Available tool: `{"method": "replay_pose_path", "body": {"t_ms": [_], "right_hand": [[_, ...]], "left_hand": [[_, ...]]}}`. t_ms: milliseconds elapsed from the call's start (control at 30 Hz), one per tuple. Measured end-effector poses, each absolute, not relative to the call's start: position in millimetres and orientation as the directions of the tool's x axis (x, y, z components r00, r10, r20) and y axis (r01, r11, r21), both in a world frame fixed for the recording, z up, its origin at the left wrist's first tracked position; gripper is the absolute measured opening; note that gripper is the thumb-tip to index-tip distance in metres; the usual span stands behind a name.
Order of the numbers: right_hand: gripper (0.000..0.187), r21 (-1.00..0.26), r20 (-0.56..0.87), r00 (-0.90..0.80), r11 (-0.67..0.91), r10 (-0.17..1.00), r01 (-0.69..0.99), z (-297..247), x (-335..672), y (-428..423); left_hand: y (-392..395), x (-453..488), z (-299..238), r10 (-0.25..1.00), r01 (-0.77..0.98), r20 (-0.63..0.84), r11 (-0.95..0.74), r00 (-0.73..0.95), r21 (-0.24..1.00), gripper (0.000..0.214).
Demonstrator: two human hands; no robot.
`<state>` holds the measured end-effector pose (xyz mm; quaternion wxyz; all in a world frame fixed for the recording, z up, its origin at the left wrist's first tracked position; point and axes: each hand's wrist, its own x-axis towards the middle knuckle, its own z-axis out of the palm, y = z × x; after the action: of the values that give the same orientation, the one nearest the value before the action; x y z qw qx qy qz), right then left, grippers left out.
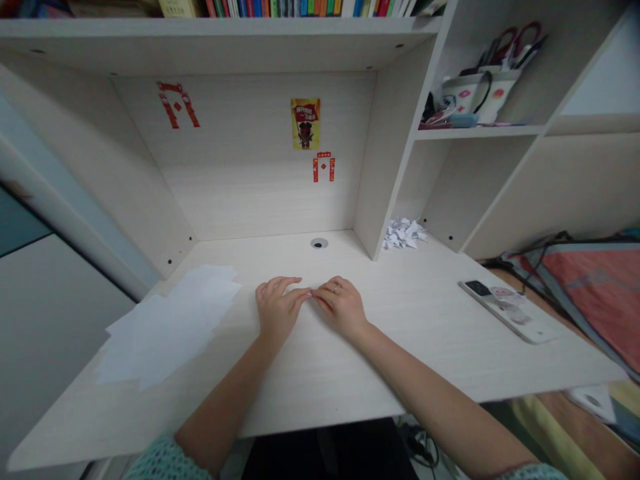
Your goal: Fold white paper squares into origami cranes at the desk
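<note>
I've got left hand [279,308] and right hand [345,305] meeting over the desk [320,373], fingertips pinching a tiny pale bit [310,293] between them, right of the sheets [170,327].

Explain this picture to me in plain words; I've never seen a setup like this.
There's no machine here, just a person's bare left hand and right hand. The single picture comes from a camera worn on the head, looking forward and down. The fingertips come together above the desk; anything pinched there is too small to make out. On the desk, paper lies to the left, a phone to the right, and scraps sit farther back.
</note>
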<state>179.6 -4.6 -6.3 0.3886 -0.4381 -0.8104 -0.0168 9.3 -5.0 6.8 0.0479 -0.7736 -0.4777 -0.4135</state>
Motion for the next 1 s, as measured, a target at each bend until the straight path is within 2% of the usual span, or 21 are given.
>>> {"method": "replay_pose_path", "body": {"t_ms": [267, 500, 633, 767, 900, 1000], "right_hand": [[0.024, -0.186, 0.645, -0.371, 0.608, 0.668, 0.772, -2, 185, -4], [0.021, -0.179, 0.647, -0.34, 0.569, 0.683, 0.803, 1, 195, 3], [0.018, -0.171, 0.621, -0.264, 0.457, 0.738, 0.873, 1, 200, 6], [0.018, -0.167, 0.624, -0.154, 0.324, 0.766, 0.931, 1, 208, 9], [0.018, -0.132, 0.633, -0.266, 0.441, 0.726, 0.888, 0, 205, 10], [0.018, -0.124, 0.637, -0.353, 0.543, 0.685, 0.831, 0, 195, 6]], "left_hand": [[1, 5, 4, 0.688, 0.766, 0.664, -0.585, 0.293, 0.268, 0.012], [3, 4, 11, 0.701, 0.789, 0.655, -0.558, 0.282, 0.257, 0.011], [3, 0, 12, 0.719, 0.823, 0.613, -0.536, 0.328, 0.189, 0.017], [2, -5, 11, 0.746, 0.862, 0.601, -0.475, 0.288, 0.177, 0.021], [0, -2, 9, 0.7, 0.841, 0.656, -0.509, 0.282, 0.182, 0.02], [-1, 4, 8, 0.675, 0.806, 0.652, -0.569, 0.345, 0.163, 0.031]]}}
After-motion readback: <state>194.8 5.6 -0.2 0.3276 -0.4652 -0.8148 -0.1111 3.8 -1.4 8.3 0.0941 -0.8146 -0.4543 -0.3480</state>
